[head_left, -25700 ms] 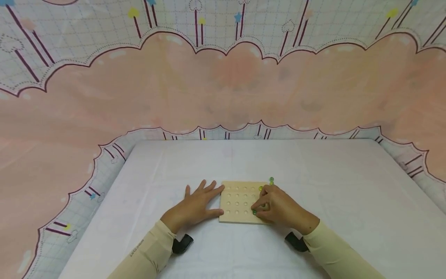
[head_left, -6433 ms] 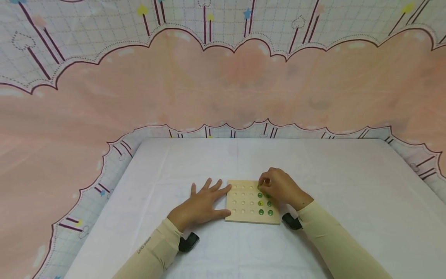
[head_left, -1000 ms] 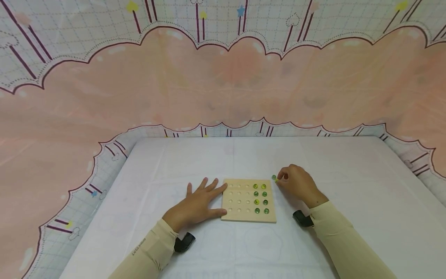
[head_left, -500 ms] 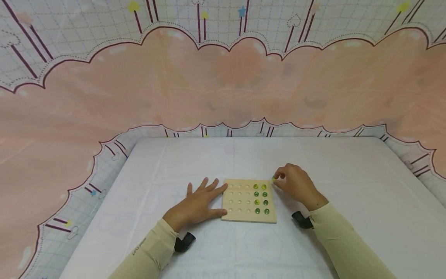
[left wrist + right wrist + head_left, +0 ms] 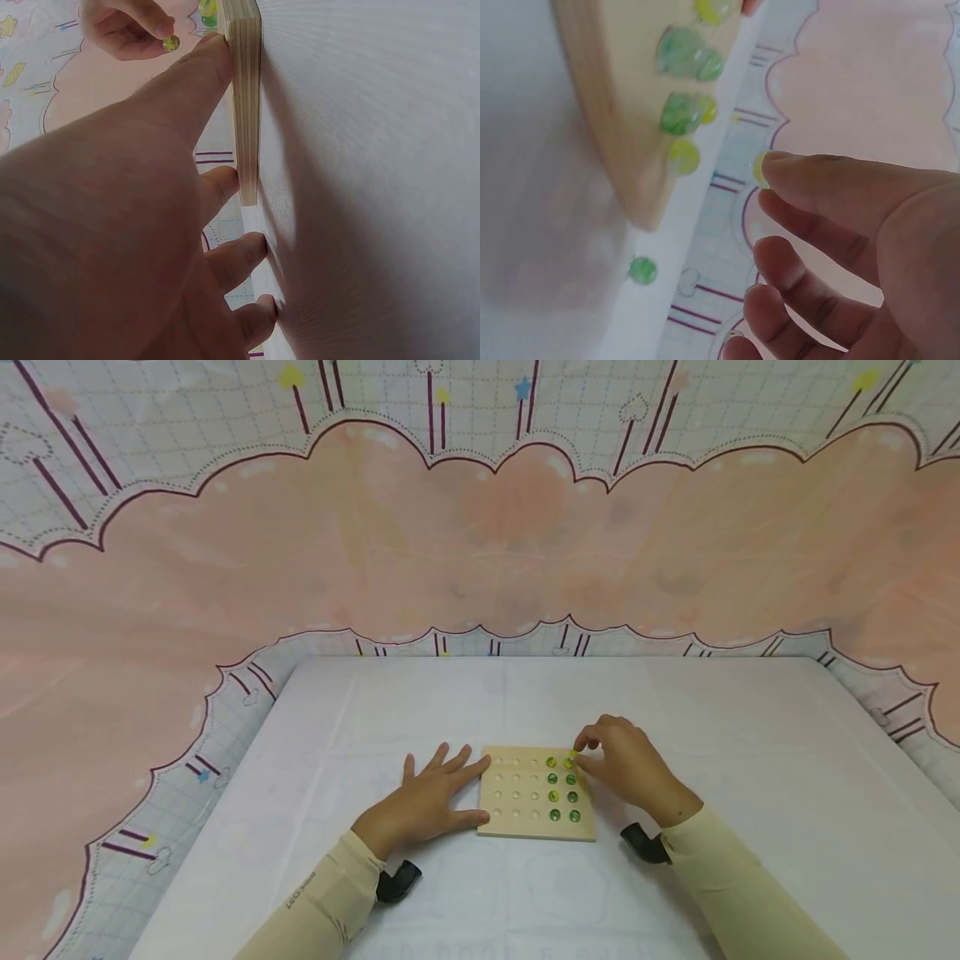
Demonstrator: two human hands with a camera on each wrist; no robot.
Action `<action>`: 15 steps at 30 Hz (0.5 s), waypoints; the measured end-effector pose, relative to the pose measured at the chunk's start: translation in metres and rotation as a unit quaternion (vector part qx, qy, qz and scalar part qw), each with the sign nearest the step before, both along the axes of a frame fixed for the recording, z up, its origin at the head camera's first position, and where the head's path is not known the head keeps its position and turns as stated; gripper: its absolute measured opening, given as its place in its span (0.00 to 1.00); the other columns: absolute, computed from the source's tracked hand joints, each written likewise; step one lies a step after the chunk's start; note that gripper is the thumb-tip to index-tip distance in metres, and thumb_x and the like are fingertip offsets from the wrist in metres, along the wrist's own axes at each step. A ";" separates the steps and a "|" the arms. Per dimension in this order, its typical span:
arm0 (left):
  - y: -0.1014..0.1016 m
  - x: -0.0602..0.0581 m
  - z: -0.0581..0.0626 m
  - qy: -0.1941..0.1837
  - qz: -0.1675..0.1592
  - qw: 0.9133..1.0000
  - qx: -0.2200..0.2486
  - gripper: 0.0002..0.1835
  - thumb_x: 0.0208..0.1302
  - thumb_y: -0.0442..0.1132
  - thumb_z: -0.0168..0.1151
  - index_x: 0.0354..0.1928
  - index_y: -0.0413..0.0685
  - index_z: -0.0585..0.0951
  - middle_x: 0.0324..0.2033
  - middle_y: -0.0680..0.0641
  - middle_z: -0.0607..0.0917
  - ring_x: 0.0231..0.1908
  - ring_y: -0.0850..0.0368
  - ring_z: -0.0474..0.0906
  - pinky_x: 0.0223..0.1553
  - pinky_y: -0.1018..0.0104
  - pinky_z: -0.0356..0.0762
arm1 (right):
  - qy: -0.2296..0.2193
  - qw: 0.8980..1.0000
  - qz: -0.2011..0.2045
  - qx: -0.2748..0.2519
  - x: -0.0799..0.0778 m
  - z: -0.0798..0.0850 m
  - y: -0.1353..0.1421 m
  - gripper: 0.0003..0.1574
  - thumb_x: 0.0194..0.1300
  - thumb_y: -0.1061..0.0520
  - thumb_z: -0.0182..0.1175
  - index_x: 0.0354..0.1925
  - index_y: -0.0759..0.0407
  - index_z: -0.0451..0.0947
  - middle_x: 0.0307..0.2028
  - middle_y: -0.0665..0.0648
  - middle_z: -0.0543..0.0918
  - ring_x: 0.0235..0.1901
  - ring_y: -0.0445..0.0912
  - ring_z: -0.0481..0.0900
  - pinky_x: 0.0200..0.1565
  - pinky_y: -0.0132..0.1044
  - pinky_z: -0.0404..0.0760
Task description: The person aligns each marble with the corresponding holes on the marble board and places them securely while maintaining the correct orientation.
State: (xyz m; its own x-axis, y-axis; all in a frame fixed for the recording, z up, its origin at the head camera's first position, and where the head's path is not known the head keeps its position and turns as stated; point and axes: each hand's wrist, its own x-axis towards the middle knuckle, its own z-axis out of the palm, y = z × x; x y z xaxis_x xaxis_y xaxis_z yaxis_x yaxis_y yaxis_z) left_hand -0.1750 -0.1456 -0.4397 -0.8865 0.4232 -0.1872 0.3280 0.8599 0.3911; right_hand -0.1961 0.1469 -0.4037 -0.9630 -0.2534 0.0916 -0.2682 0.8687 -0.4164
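A wooden board [image 5: 506, 822] with rows of round hollows lies on the white table. Several green and yellow marbles [image 5: 555, 815] fill its two right-hand columns. My left hand [image 5: 420, 802] lies with spread fingers at the board's left edge; thumb and index finger touch that edge, while other fingertips rest on the cloth. Above the board's far right corner, my right hand [image 5: 633, 768] pinches a yellow marble [image 5: 760, 169] between thumb and index finger. One loose green marble [image 5: 642, 270] sits on the table just past the board in the right wrist view; the head view hides it.
A white cloth covers the table [image 5: 375, 710], whose far edge meets a patterned backdrop [image 5: 480, 552]. A black wrist camera [image 5: 399, 882] sits under the left wrist, another camera [image 5: 643, 843] under the right.
Since a second ago, my right hand has taken up the yellow marble from beyond the board's corner and carried it left over the board. Earlier, both marble columns filled up. The left hand stays put.
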 end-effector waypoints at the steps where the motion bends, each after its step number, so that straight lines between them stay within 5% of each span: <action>1: 0.000 0.000 0.000 0.000 0.000 1.000 0.000 0.45 0.59 0.69 0.62 0.77 0.74 0.58 0.79 0.52 0.54 0.80 0.43 0.37 0.71 0.26 0.29 | -0.002 1.000 0.000 0.000 0.002 0.001 -0.002 0.05 0.59 0.56 0.73 0.36 0.53 0.87 0.33 0.52 0.80 0.38 0.49 0.75 0.42 0.42 0.77; 15: -0.001 0.001 0.002 0.001 -0.002 1.000 0.008 0.45 0.60 0.68 0.63 0.77 0.73 0.57 0.79 0.51 0.54 0.80 0.42 0.37 0.71 0.26 0.28 | -0.024 0.997 0.058 -0.049 0.016 0.004 -0.018 0.03 0.59 0.58 0.72 0.33 0.52 0.86 0.32 0.49 0.80 0.39 0.47 0.74 0.40 0.37 0.74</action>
